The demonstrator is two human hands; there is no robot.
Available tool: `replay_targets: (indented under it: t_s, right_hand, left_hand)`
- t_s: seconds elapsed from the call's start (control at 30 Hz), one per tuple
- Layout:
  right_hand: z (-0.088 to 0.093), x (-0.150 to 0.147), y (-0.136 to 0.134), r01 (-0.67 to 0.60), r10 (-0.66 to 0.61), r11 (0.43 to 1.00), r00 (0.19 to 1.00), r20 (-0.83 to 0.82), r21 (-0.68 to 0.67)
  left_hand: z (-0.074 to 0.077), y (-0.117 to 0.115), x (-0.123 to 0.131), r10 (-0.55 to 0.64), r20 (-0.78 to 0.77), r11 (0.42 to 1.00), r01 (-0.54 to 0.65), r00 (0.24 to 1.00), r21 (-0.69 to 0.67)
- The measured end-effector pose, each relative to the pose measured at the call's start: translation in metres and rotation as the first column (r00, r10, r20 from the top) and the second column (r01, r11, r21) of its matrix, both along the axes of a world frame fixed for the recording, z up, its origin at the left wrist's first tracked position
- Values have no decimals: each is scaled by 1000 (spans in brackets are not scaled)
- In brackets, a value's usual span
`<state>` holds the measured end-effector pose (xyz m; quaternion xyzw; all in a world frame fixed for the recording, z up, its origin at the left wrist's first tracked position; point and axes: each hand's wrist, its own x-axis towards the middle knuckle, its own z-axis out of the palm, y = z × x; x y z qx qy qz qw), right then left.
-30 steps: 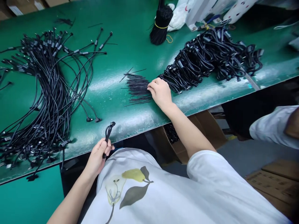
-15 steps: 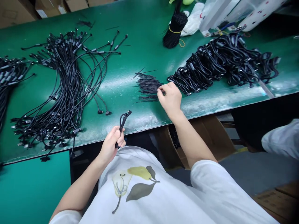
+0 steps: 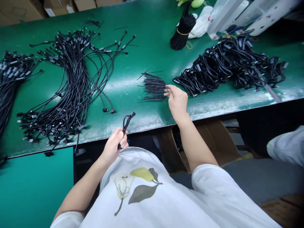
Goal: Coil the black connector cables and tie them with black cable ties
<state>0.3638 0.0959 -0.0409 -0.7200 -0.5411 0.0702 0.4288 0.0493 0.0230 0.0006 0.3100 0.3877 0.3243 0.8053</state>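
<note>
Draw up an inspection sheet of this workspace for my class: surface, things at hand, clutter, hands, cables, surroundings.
Surface: green table, shiny, paler along the near edge.
Things at hand: folded black cable; thin black strips, lying roughly side by side.
Clutter: small dark scraps toward the far side; yellow-banded bundle.
Hands: left hand grips the folded cable; right hand at the strips' right ends, contact unclear.
Cables: long loose cables at left; looped cables at right.
Surroundings: cardboard boxes behind; open carton below.

A green tabletop point(image 3: 127, 76) is carrying long black cables point(image 3: 74, 71), thin black ties point(image 3: 154, 85) and coiled black cords point(image 3: 206, 76) near its front edge.
</note>
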Motion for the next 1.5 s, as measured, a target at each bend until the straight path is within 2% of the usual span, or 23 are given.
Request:
replay_targets:
  t_s: [0.07, 0.13, 0.2, 0.23, 0.27, 0.3, 0.37, 0.43, 0.47, 0.53, 0.6, 0.7, 0.87, 0.97, 1.03, 1.2, 1.23, 1.3, 1.4, 1.5]
  right_hand:
    - [7, -18, -10, -22, 29, 999, 987, -161, 48]
    - [15, -51, -26, -152, 157, 987, 912, -380, 44]
    - [21, -91, -47, -375, 313, 927, 777, -547, -2]
    - [23, -110, -57, -472, 371, 881, 729, -575, -29]
    - [23, -126, -66, -536, 422, 843, 717, -555, -52]
    - [24, -138, -74, -565, 470, 822, 741, -479, -68]
    - [24, -150, -82, -563, 543, 823, 819, -184, -77]
    - [26, -151, -81, -553, 558, 829, 811, 174, -78]
    - [28, -148, -79, -563, 555, 823, 768, 319, -78]
    - [33, -144, -72, -620, 563, 781, 651, 509, -70]
    - [38, -141, -66, -733, 602, 679, 519, 607, -46]
    - [42, -142, -58, -851, 635, 518, 315, 705, -87]
    - [50, -147, -48, -881, 557, 425, 73, 827, -209]
    - [57, -148, -45, -884, 562, 361, -48, 826, -297]
    - [60, -151, -45, -865, 582, 372, -65, 810, -336]
    - [57, -166, -56, -815, 673, 460, 62, 737, -352]
    - [56, -170, -59, -798, 663, 483, 64, 746, -361]
    - [57, -177, -61, -765, 632, 508, 19, 775, -395]
    - [59, -184, -55, -734, 665, 472, -66, 744, -487]
    - [58, -187, -48, -701, 740, 447, -60, 670, -556]
  left_hand:
    - [1, 0, 5, -1, 9, 1000, 1, 1000, -1]
    - [3, 2, 13, -6, 27, 1000, 6, 1000, -3]
    - [4, 5, 21, 12, 33, 1000, -12, 999, 17]
    - [4, 7, 24, 33, 27, 999, -34, 999, 42]
    - [3, 9, 26, 64, 10, 995, -64, 998, 78]
    - [2, 12, 27, 98, -14, 988, -96, 995, 123]
    - [-2, 17, 24, 156, -78, 964, -135, 985, 228]
    - [-5, 20, 17, 173, -168, 941, -112, 971, 319]
    - [-6, 22, 13, 160, -225, 934, -73, 961, 351]
    - [-6, 23, 5, 109, -344, 925, 32, 932, 379]
    - [-3, 25, -1, 71, -439, 917, 114, 896, 382]
    - [-1, 27, -9, 57, -515, 903, 176, 855, 392]
    - [-13, 30, -18, 1, -595, 903, 256, 804, 347]
    - [-23, 29, -22, -59, -530, 925, 246, 846, 290]
    - [-27, 29, -24, -54, -481, 940, 207, 875, 271]
    - [-28, 26, -28, -31, -474, 972, 137, 880, 191]
    - [-27, 26, -29, -30, -473, 977, 125, 881, 171]
    - [-24, 24, -31, -19, -482, 985, 99, 876, 142]
    - [-20, 27, -34, -13, -518, 985, 101, 855, 143]
    - [-16, 32, -36, -53, -607, 961, 206, 793, 186]
